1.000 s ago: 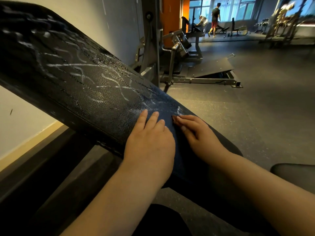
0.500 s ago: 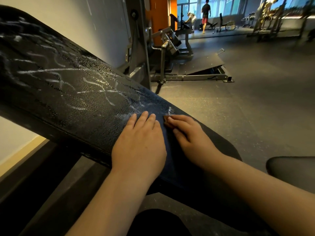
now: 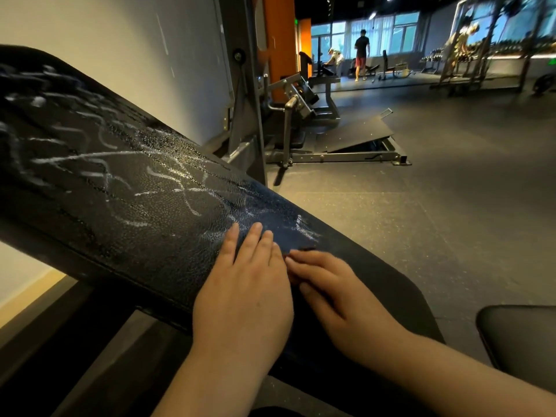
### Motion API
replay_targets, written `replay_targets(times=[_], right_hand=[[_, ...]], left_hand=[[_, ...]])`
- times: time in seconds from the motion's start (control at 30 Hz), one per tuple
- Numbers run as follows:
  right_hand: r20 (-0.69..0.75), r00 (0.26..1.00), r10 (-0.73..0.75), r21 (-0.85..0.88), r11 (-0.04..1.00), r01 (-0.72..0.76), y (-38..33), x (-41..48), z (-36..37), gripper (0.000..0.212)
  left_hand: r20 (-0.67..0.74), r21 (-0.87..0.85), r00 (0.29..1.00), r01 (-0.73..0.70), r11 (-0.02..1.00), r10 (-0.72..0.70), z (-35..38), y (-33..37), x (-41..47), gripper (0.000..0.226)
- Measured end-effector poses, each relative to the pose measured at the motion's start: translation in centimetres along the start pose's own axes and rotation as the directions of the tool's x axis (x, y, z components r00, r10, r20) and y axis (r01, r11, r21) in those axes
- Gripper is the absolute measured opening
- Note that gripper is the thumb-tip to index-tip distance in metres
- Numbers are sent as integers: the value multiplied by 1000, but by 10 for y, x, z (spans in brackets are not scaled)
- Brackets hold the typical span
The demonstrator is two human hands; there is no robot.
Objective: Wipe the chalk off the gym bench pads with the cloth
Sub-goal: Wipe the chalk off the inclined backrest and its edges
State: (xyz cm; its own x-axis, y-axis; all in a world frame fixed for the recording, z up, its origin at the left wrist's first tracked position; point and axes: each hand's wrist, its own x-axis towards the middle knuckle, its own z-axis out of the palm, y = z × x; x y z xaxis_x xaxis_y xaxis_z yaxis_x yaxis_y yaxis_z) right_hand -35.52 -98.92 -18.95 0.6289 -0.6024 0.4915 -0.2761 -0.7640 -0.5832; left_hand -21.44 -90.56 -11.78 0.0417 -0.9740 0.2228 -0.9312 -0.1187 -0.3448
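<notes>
**Desk:** What does the frame show?

**Photographer:** A person's left hand (image 3: 243, 296) lies flat, fingers straight and together. It presses a thin dark-blue cloth (image 3: 282, 233) onto the lower end of a sloping black textured-vinyl gym bench pad (image 3: 120, 206). The right hand (image 3: 340, 302) rests just beside it, fingers nearly straight on the cloth's right-hand edge. Neither grip is closed round anything.

**Desk:** And what has changed over the past second?

**Photographer:** Hardly anything on the pad. Both hands have stayed at the lower end, sliding a touch at most; it is mostly the view that has swung. The white chalk scribbles (image 3: 90, 155) still run unbroken up the slope towards the upper end.

**Desk:** Meaning for the job?

**Photographer:** Wiping looks barely begun. Only a pale smear near the cloth's top edge suggests contact, and the long stroke uphill is yet to come. A second black seat pad (image 3: 517, 335) waits at lower right; whether it carries chalk cannot be told.
</notes>
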Motion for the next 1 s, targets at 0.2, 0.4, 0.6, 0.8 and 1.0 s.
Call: replay_targets(times=[0.2,0.4,0.6,0.8,1.0], right_hand=[[-53,993,107,15,994,-107,28,30,-8,41],[-9,1000,6,15,1000,-6,-6,3,2,43],[-59,983,173,42,984,-171,25,29,-5,41],[-24,996,90,34,995,-89,-1,15,0,42],[-36,947,319,67,946,-316,37,39,-12,42]], left_hand=[[-9,30,1000,-2,1000,2,3,0,1,61],[-20,-10,999,37,999,-37,2,-1,2,70],[-14,-23,999,42,999,-43,1,1,2,61],[34,-19,999,40,999,-39,7,-2,0,64],[34,-40,999,27,999,-25,-3,2,2,61]])
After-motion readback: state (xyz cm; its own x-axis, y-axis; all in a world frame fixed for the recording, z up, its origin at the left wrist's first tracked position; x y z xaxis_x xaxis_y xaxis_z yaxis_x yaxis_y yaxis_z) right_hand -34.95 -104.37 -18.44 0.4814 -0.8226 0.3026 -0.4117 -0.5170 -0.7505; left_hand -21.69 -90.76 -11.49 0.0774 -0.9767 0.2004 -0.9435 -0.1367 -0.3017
